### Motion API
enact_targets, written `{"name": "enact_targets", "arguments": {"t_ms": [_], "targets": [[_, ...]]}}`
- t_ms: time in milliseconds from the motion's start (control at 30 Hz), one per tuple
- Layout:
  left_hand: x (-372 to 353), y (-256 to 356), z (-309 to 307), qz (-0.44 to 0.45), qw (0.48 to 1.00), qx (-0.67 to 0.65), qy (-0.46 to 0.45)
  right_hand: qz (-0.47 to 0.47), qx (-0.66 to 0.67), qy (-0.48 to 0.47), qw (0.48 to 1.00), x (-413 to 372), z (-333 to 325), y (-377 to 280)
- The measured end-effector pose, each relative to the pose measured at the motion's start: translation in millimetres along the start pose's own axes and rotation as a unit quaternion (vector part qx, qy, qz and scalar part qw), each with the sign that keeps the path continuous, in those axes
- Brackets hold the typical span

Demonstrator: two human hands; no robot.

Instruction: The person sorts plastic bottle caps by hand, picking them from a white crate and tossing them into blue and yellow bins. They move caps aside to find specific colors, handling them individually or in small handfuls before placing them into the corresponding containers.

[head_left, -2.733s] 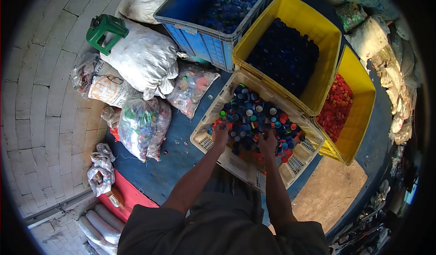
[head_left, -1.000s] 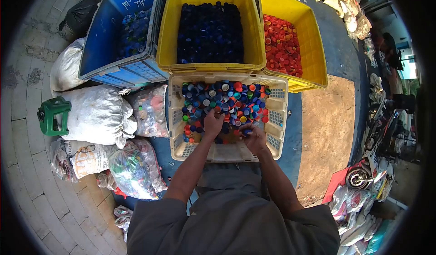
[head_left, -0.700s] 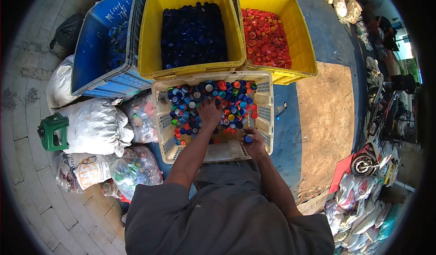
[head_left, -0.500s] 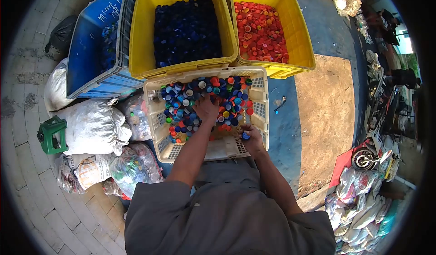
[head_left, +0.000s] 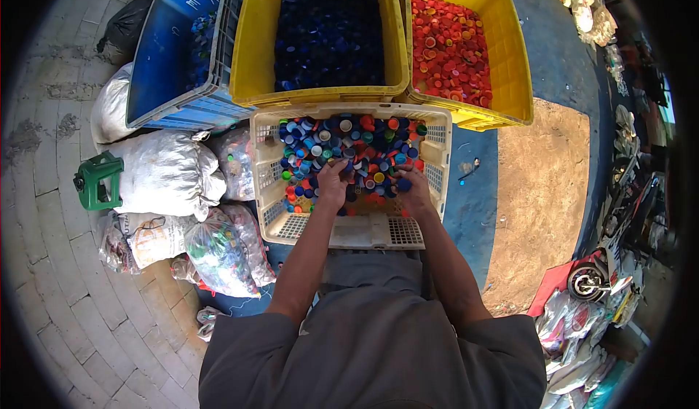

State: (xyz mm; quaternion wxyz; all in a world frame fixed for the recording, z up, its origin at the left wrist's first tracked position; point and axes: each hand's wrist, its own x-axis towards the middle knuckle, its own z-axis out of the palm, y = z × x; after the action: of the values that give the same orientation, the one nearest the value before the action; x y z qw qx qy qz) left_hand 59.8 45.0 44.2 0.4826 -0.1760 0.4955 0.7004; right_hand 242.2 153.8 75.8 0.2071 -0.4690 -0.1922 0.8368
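A cream plastic crate (head_left: 349,232) in front of me holds a pile of mixed coloured bottle caps (head_left: 313,141). Over the near middle of the pile is my left hand (head_left: 332,182), its fingers closed at the caps; what they hold is too small to make out. My right hand (head_left: 415,193) is at the right side of the pile, with its fingers closed round a dark blue cap (head_left: 403,185). Some bare crate floor shows between the hands and the near wall.
Beyond the crate stand a yellow bin (head_left: 251,37) of dark blue caps, another yellow bin (head_left: 510,52) of red caps and a blue bin (head_left: 164,59). White sacks (head_left: 164,178), clear bags (head_left: 218,252) and a green plastic object (head_left: 100,181) lie left. A motorcycle wheel (head_left: 587,281) shows right.
The view has shifted, so the crate and bins appear further right and slightly higher. My left hand has drawn back toward the near part of the pile, and my right hand has moved forward over the caps.
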Motion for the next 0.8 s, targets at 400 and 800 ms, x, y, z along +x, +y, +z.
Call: {"name": "enact_targets", "arguments": {"t_ms": [400,800], "targets": [[-51,14,-60,-0.069,0.99,-0.122,-0.011,-0.278,-0.669,0.091,0.684,68,31,8],[-64,17,-63,-0.137,0.988,-0.031,0.06,-0.24,-0.707,0.16,0.646,75,43,15]]}}
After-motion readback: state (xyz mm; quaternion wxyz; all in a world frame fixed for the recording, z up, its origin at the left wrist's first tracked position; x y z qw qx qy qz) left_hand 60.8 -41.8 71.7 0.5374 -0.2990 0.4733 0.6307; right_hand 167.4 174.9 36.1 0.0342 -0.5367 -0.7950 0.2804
